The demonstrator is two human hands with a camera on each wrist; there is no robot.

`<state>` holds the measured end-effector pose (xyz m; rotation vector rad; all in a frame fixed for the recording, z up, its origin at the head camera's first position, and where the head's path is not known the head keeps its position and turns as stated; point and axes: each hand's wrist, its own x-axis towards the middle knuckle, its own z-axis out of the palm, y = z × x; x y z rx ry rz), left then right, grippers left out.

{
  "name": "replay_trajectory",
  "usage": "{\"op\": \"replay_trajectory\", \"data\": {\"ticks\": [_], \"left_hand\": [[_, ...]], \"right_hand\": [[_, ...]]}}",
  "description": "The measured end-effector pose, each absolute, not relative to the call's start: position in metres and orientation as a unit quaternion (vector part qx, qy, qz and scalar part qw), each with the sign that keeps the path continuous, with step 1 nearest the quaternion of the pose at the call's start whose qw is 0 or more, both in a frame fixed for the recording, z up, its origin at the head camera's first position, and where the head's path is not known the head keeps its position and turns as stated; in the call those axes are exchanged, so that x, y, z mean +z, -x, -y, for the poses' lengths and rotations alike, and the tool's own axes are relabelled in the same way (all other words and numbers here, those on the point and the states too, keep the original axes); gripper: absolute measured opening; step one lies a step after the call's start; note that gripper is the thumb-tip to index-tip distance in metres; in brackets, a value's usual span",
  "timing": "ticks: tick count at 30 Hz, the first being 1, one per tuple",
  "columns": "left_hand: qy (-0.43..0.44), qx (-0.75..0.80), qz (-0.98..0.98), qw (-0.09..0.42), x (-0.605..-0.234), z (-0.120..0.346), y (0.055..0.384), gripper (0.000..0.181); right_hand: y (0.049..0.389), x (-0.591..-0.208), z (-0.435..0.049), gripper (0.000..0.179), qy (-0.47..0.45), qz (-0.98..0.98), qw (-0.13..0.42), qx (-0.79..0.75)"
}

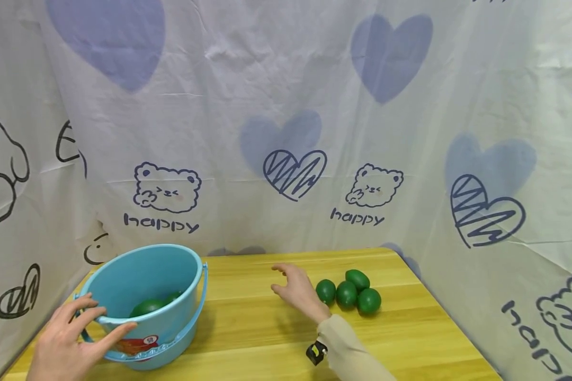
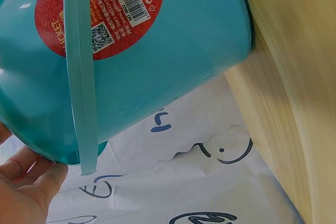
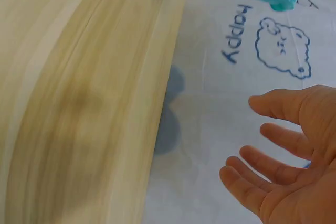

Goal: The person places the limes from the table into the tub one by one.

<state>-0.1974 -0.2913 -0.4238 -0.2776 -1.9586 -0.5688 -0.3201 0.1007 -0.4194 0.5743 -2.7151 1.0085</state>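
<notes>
A light blue plastic bucket [image 1: 171, 323] with a red label stands at the table's left side. My left hand [image 1: 69, 336] grips its near left rim, thumb along the outside; in the left wrist view the fingers [image 2: 50, 182] meet the rim beside the hanging handle [image 2: 81, 93]. Inside the bucket lie smooth dark green oval fruits [image 1: 146, 307], partly hidden by its wall. My right hand [image 1: 297, 291] hovers over the middle of the table, fingers spread and loosely bent, with nothing in it. Several more green oval fruits [image 1: 346, 294] sit clustered just right of it.
The wooden table [image 1: 248, 338] has its far edge close to a white curtain [image 1: 229, 132] printed with hearts and bears. The curtain also runs along both sides. A black device [image 1: 316, 352] sits on the right wrist.
</notes>
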Motion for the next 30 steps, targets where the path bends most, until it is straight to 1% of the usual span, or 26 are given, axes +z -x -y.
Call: {"op": "replay_trajectory", "data": {"ticks": [3,9,17,22,30], "left_hand": [[0.116,-0.234,0.817,0.514,-0.424,0.291,0.197,0.070],[0.118,-0.230,0.817,0.515,-0.425,0.292,0.198,0.072],[0.119,-0.230,0.817,0.516,-0.424,0.292,0.198,0.071],[0.117,-0.227,0.817,0.517,-0.425,0.293,0.198,0.072],[0.117,-0.228,0.820,0.512,-0.424,0.292,0.198,0.066]], "right_hand": [[0.321,-0.421,-0.112,0.044,-0.182,0.923,0.102,0.323],[0.318,-0.428,-0.132,0.046,-0.159,0.943,0.113,0.271],[0.319,-0.431,-0.156,0.047,-0.115,0.963,0.120,0.211],[0.320,-0.435,-0.166,0.044,-0.092,0.974,0.123,0.170],[0.323,-0.441,-0.172,0.039,-0.079,0.978,0.112,0.157]]}}
